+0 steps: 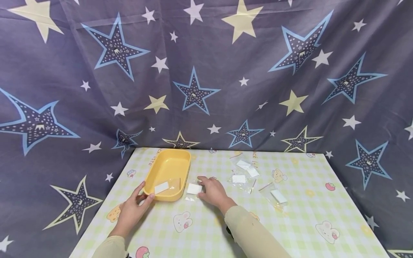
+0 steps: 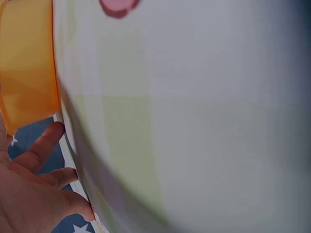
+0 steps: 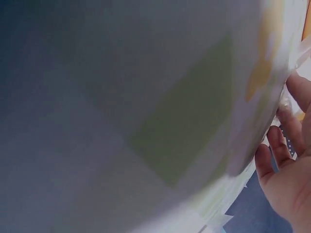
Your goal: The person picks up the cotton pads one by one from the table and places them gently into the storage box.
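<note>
At the near left corner of a yellow plastic tray (image 1: 171, 163), my left hand (image 1: 133, 211) holds the walls, thumb on the front and fingers along the left side. Inside the tray's near end lies a clear plastic bag with a white block (image 1: 161, 187) in it. Just right of the tray, another small clear bag with a white block (image 1: 194, 189) lies on the table. My right hand (image 1: 214, 193) grips this bag at its right edge between thumb and fingers. In the right wrist view, part of the clear bag (image 3: 303, 52) shows beyond the fingertips.
Several more bagged white blocks lie to the right, including one bag (image 1: 238, 178) near two overlapping blocks and another bag (image 1: 278, 196) farther right. The checked tablecloth (image 1: 238, 229) covers the table. A star-patterned curtain (image 1: 213, 50) hangs behind.
</note>
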`<state>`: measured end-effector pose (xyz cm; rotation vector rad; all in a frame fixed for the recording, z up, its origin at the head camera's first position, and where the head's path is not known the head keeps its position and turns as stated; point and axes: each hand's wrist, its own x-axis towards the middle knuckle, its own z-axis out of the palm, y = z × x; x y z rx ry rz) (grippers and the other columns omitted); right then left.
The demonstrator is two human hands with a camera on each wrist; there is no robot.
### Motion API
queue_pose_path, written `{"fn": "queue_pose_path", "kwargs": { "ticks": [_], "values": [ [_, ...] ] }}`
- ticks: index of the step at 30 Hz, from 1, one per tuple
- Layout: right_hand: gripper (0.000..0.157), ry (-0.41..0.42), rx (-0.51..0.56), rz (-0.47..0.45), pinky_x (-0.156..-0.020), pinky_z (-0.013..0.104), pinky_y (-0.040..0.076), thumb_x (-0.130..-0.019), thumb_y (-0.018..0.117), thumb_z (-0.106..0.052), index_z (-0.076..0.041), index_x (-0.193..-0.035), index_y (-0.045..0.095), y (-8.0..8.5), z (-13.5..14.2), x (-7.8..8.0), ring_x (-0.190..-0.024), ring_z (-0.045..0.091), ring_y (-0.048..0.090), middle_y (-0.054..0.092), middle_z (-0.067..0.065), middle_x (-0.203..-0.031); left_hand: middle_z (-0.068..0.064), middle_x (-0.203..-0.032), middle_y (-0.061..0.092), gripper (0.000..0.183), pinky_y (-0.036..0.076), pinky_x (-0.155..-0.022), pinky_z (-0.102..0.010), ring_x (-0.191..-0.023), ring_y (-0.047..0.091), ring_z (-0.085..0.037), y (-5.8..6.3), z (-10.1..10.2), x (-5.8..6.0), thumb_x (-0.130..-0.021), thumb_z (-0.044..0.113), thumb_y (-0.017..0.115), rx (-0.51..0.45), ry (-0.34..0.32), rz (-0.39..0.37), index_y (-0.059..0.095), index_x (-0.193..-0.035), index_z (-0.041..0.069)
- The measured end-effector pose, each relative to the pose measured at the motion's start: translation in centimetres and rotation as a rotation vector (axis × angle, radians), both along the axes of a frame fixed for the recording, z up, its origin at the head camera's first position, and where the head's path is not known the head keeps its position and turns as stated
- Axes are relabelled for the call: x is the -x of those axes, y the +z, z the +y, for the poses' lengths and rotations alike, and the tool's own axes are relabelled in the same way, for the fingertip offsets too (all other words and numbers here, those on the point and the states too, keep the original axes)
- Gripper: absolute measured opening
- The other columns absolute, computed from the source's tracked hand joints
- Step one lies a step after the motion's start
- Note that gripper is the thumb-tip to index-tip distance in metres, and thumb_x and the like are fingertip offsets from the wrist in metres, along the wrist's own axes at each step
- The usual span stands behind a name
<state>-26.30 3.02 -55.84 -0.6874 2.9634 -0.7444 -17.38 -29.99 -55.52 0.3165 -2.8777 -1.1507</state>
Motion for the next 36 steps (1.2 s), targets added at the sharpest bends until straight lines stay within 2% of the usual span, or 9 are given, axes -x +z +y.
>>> {"fn": "queue_pose_path", "kwargs": {
  "ticks": [8, 13, 19, 27, 29, 32, 34, 36],
  "values": [
    [0.068, -0.01, 0.074, 0.019, -0.104, 0.044, 0.056, -0.09, 0.085, -0.025, -0.017, -0.152, 0.057, -0.3, 0.6, 0.2, -0.118, 0.028, 0.07, 0.081, -0.002, -0.124, -0.022, -0.15, 0.062, 0.095, 0.006, -0.122, -0.083, -0.15, 0.043, -0.054, 0.1, 0.0, 0.0, -0.097, 0.076, 0.059, 0.001, 0.006, -0.013, 0.02, -0.173, 0.033],
    [0.069, -0.035, 0.119, 0.006, -0.099, 0.044, 0.057, -0.09, 0.085, -0.023, -0.015, -0.152, 0.057, 0.2, 1.4, 0.5, -0.111, 0.027, 0.07, 0.081, 0.002, -0.121, -0.022, -0.149, 0.063, 0.094, 0.008, -0.122, -0.082, -0.15, 0.045, -0.053, 0.0, 0.0, 0.0, -0.098, 0.074, 0.06, -0.005, -0.001, 0.0, 0.021, -0.172, 0.032],
    [0.071, -0.086, 0.216, -0.048, -0.093, 0.042, 0.059, -0.091, 0.085, -0.02, -0.015, -0.154, 0.054, 1.0, 2.4, 1.4, -0.102, 0.022, 0.074, 0.081, 0.006, -0.116, -0.022, -0.148, 0.063, 0.092, 0.005, -0.123, -0.081, -0.149, 0.047, -0.052, -0.1, -0.2, 0.1, -0.1, 0.071, 0.06, -0.009, -0.013, 0.019, 0.022, -0.172, 0.03],
    [0.071, -0.151, 0.375, -0.124, -0.108, 0.052, 0.055, -0.092, 0.084, -0.02, -0.018, -0.156, 0.053, 2.8, 3.1, 2.3, -0.118, 0.032, 0.074, 0.08, 0.012, -0.124, -0.022, -0.148, 0.064, 0.092, 0.006, -0.122, -0.08, -0.15, 0.045, -0.053, -0.1, -0.2, 0.1, -0.1, 0.072, 0.059, 0.0, -0.014, 0.018, 0.022, -0.172, 0.031],
    [0.071, -0.15, 0.411, -0.136, -0.112, 0.053, 0.053, -0.093, 0.083, -0.019, -0.017, -0.157, 0.052, 3.2, 3.1, 2.5, -0.109, 0.03, 0.078, 0.079, 0.014, -0.125, -0.021, -0.149, 0.063, 0.092, 0.007, -0.122, -0.079, -0.15, 0.044, -0.053, -0.1, -0.2, 0.0, -0.1, 0.072, 0.059, 0.001, -0.014, 0.013, 0.021, -0.173, 0.031],
    [0.073, -0.148, 0.442, -0.155, -0.115, 0.052, 0.051, -0.093, 0.082, -0.019, -0.018, -0.159, 0.05, 3.9, 3.1, 2.8, -0.085, 0.021, 0.082, 0.078, 0.016, -0.128, -0.021, -0.149, 0.063, 0.093, 0.009, -0.122, -0.08, -0.151, 0.044, -0.053, -0.1, -0.3, 0.0, -0.099, 0.074, 0.058, 0.001, -0.01, 0.0, 0.02, -0.173, 0.033],
    [0.074, -0.141, 0.46, -0.166, -0.116, 0.051, 0.05, -0.093, 0.082, -0.019, -0.017, -0.16, 0.049, 4.4, 2.9, 3.0, -0.07, 0.02, 0.081, 0.076, 0.017, -0.131, -0.021, -0.15, 0.063, 0.094, 0.011, -0.121, -0.081, -0.151, 0.044, -0.053, -0.1, -0.3, 0.0, -0.098, 0.075, 0.058, 0.002, -0.007, -0.008, 0.02, -0.173, 0.034],
    [0.075, -0.142, 0.467, -0.177, -0.115, 0.05, 0.051, -0.094, 0.082, -0.019, -0.02, -0.16, 0.048, 4.9, 2.8, 3.1, -0.066, 0.023, 0.08, 0.076, 0.017, -0.132, -0.021, -0.149, 0.063, 0.094, 0.011, -0.121, -0.082, -0.15, 0.044, -0.053, -0.1, -0.2, 0.0, -0.098, 0.076, 0.058, 0.002, -0.004, -0.011, 0.02, -0.173, 0.034]
  ]
}}
